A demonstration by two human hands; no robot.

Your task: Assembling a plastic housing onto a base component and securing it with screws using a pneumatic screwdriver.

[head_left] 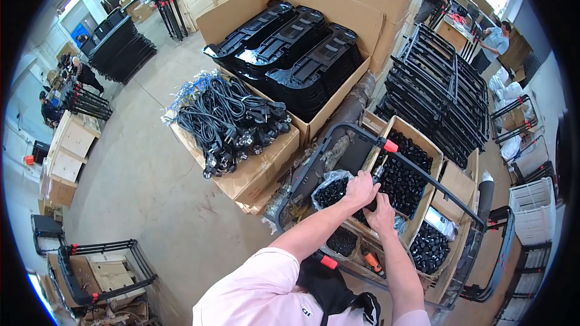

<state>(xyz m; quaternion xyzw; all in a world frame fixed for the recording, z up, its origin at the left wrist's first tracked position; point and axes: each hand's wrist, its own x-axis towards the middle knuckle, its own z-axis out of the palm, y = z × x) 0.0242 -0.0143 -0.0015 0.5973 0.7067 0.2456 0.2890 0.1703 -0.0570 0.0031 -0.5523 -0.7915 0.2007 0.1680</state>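
Observation:
Both my hands meet over the parts bench, inside a black tubular frame with red sections. My left hand is closed, fingers curled, beside a small dark piece with a shiny end. Just nearer, my right hand is also closed, against a dark bit partly hidden between the hands. What either hand holds is too covered to name. Small black plastic parts fill a box beyond my hands. A clear bag of black parts sits left of them, and an orange-handled tool lies nearer me.
Left of the bench, black power cords are heaped on a carton. Behind them, a large open carton holds stacked black plastic covers. Black metal frames are piled at the far right. Other people work farther off.

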